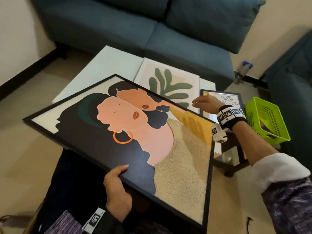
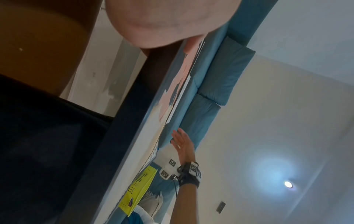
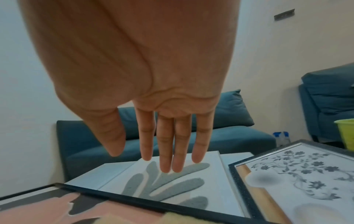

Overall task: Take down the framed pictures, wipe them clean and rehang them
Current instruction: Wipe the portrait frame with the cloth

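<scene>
A large black-framed picture of two faces [image 1: 128, 132] is held tilted above my lap and the table edge. My left hand [image 1: 116, 188] grips its near edge, thumb on the glass. My right hand [image 1: 205, 103] hovers open with straight fingers [image 3: 168, 151] above a white-framed leaf picture [image 1: 168, 83] that lies flat on the table. It holds nothing. A smaller dark-framed floral picture [image 1: 224, 100] lies to the right of the leaf picture. In the left wrist view the big frame [image 2: 122, 136] shows edge-on, with the right hand [image 2: 182, 144] beyond it.
The white coffee table [image 1: 108, 65] stands before a blue sofa [image 1: 152, 26]. A lime green basket [image 1: 265, 120] sits on a small stand at the right. A second blue seat [image 1: 293, 78] is at the far right. A spray bottle [image 1: 244, 70] stands on the floor.
</scene>
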`<move>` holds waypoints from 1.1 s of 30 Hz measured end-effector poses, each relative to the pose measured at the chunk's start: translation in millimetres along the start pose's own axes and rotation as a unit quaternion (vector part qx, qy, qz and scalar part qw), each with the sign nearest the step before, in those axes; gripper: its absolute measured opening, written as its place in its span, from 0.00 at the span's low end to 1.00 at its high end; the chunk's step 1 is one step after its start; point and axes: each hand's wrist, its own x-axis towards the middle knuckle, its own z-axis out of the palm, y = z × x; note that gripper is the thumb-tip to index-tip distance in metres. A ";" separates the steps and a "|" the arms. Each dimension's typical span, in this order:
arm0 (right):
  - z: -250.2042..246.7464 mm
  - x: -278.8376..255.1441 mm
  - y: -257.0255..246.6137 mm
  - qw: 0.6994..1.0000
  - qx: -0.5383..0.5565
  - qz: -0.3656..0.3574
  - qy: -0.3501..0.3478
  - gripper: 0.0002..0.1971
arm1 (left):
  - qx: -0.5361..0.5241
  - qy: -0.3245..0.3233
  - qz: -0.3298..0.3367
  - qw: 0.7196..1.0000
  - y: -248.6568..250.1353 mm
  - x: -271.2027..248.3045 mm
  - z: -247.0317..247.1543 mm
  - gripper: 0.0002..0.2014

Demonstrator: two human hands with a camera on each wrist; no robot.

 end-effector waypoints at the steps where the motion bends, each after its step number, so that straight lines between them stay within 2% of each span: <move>1: -1.0 7.4 -10.1 1.000 0.007 -0.006 0.010 0.17 | 0.008 0.008 0.010 1.000 0.8 4.6 -3.0 0.07; 5: 19.6 40.0 -40.2 0.999 -0.028 0.032 0.008 0.20 | 0.018 0.021 0.007 1.000 1.6 11.7 -7.1 0.02; 8: 49.6 71.6 -44.3 0.993 -0.071 0.044 -0.077 0.22 | 0.013 0.016 -0.002 1.000 3.7 10.5 -5.7 0.04; 9: 56.8 77.2 -49.7 0.992 -0.082 0.048 -0.089 0.24 | 0.014 0.020 -0.002 1.000 4.0 12.5 -6.2 0.06; 12: 67.4 84.8 -64.8 0.992 -0.062 0.081 -0.077 0.30 | 0.002 0.037 -0.003 0.999 4.0 17.6 -9.0 0.23; 14: 68.2 90.9 -68.5 0.990 -0.066 0.095 -0.082 0.30 | -0.008 0.049 -0.005 0.999 3.7 21.1 -9.2 0.28; 19: 56.3 91.9 -73.1 0.993 -0.038 0.079 -0.078 0.25 | -0.027 0.060 -0.019 0.998 5.6 21.0 -3.4 0.12; 23: 39.3 84.3 -80.2 0.996 -0.011 0.065 -0.061 0.20 | -0.024 0.082 0.010 0.996 16.0 26.3 -0.3 0.08; 26: 16.7 71.8 -93.7 0.997 -0.040 0.059 -0.045 0.21 | -0.024 0.088 0.022 0.996 29.8 24.7 5.2 0.06; 31: -25.2 58.5 -116.1 0.996 0.030 0.079 0.035 0.18 | -0.023 0.035 0.063 0.997 59.8 16.6 15.9 0.03; 33: -41.5 52.1 -121.5 0.996 0.045 0.051 0.049 0.18 | -0.020 0.019 0.087 0.996 74.7 17.1 21.1 0.03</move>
